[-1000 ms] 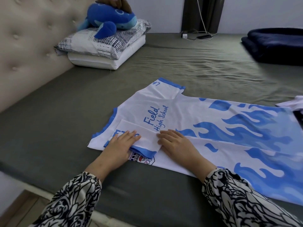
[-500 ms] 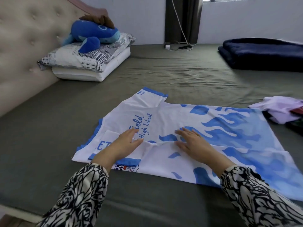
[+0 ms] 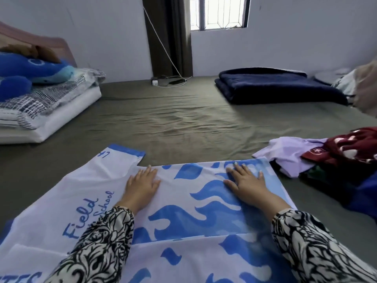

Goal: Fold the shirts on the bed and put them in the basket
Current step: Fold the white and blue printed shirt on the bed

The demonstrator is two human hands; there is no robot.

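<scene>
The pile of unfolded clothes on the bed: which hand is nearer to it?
Right. The right hand presses flat on the shirt near its edge beside the pile; the left hand lies farther away, mid-shirt.

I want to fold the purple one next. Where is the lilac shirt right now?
In the head view the lilac shirt lies crumpled on the bed at the right, just beyond the flame jersey's far right corner, partly under a maroon garment.

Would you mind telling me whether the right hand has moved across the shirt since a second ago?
Yes. The right hand has slid away from the "Field High School" lettering, toward the shirt's far hem end, beside the clothes pile.
</scene>
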